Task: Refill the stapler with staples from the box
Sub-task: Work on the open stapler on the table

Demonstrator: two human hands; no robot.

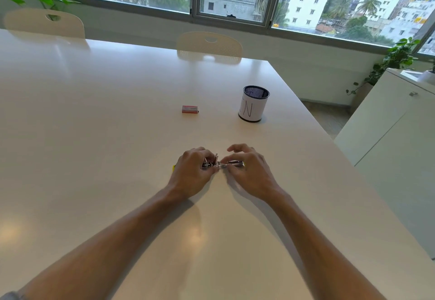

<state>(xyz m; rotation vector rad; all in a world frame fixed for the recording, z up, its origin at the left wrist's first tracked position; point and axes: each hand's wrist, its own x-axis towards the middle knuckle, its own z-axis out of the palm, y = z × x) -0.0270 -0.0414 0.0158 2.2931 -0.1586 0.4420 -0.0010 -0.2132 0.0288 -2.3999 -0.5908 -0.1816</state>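
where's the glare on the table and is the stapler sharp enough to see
Head view: warm glare patches on the table near the bottom left and between the forearms; wide-angle bending curves the window frame; the stapler is small, largely covered by the left hand and right hand, detail unclear.

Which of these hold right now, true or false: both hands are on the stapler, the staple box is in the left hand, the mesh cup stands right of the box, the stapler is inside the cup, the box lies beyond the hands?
1. Both hands are on the stapler. True: the left hand and right hand hold the stapler, opened out flat.
2. The staple box is in the left hand. False: the staple box lies alone on the table.
3. The mesh cup stands right of the box. True: see the mesh cup.
4. The stapler is inside the cup. False: it is between the hands.
5. The box lies beyond the hands. True.
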